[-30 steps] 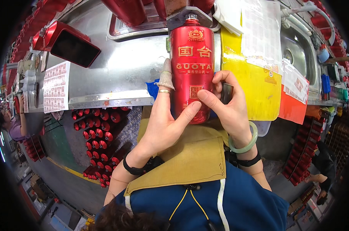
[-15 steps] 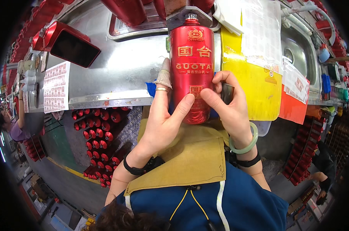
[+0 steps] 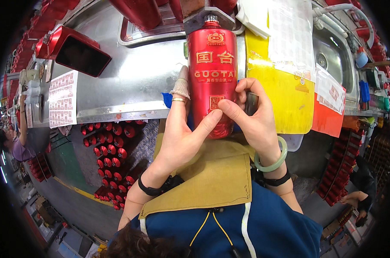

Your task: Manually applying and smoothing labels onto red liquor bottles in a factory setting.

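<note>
A glossy red bottle [image 3: 212, 64] with gold lettering and a bare threaded neck lies with its neck pointing away from me, at the counter's near edge. My left hand [image 3: 182, 133] grips its lower left side; a pale cover is on one finger and the thumb presses the front. On the opposite side, my right hand [image 3: 253, 112] has curled fingers against the bottle and its thumb on a small gold-framed square near the bottom. Both thumb tips nearly meet there. Whatever lies under the thumbs is hidden.
A steel counter [image 3: 139, 86] spans ahead, with a sheet of small labels [image 3: 62, 99] and a black phone [image 3: 81, 56] leaning on a red bottle. At right are a yellow board [image 3: 285, 112], white sheets [image 3: 289, 38] and a sink [image 3: 332, 56]. Many red bottles [image 3: 111, 150] stand below left.
Both thumbs have come closer together over the square on the bottle's lower front, my left thumb sliding right and my right thumb shifting left. The bottle has barely moved.
</note>
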`<act>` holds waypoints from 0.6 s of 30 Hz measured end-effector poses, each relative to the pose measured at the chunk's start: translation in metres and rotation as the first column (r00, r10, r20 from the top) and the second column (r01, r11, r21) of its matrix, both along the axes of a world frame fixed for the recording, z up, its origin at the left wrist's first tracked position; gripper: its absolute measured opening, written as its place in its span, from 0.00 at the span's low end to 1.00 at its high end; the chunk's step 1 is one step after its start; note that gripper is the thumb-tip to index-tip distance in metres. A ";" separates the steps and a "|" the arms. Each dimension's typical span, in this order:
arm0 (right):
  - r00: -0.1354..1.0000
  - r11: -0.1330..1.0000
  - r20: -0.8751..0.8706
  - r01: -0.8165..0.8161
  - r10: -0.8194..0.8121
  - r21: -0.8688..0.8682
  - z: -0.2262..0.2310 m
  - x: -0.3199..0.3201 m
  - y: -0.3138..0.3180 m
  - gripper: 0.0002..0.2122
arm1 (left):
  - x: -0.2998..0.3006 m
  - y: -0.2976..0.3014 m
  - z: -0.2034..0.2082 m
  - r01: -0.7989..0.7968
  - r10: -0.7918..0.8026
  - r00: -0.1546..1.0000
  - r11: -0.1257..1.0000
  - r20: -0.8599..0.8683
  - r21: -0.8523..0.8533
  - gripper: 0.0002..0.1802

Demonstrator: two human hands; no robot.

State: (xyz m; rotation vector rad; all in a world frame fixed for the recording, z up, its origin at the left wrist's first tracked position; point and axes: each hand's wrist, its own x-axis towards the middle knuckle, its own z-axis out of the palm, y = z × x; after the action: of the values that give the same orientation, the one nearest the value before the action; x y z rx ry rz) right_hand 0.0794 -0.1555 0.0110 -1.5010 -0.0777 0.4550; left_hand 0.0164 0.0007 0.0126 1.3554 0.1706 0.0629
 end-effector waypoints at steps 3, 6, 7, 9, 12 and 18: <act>1.000 1.000 0.003 0.001 -0.001 -0.005 -0.002 0.000 -0.001 0.18 | 0.000 0.002 0.000 0.014 -0.014 1.000 1.000 -0.007 -0.007 0.49; 1.000 1.000 -0.003 0.002 -0.002 0.000 -0.001 0.000 0.000 0.18 | -0.001 0.002 -0.001 0.013 -0.013 1.000 1.000 -0.010 -0.002 0.48; 1.000 1.000 -0.004 0.006 -0.006 0.001 0.000 0.000 0.000 0.18 | -0.001 0.002 -0.002 0.009 -0.009 1.000 1.000 -0.012 -0.004 0.48; 1.000 1.000 -0.004 0.007 -0.007 0.001 0.002 0.000 0.001 0.18 | 0.000 0.001 0.000 0.008 -0.008 1.000 1.000 -0.004 -0.016 0.48; 1.000 1.000 0.008 0.015 -0.015 -0.005 -0.001 0.000 0.002 0.17 | 0.000 0.000 -0.001 -0.005 0.005 1.000 1.000 0.003 -0.022 0.47; 1.000 1.000 0.001 0.018 -0.018 -0.005 -0.001 0.000 0.002 0.16 | 0.000 -0.001 -0.002 -0.014 0.014 1.000 1.000 -0.007 -0.001 0.45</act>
State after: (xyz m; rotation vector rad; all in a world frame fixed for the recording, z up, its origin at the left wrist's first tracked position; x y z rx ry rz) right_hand 0.0798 -0.1535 0.0101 -1.5053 -0.0637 0.4402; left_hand 0.0162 -0.0006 0.0110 1.3539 0.1857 0.0701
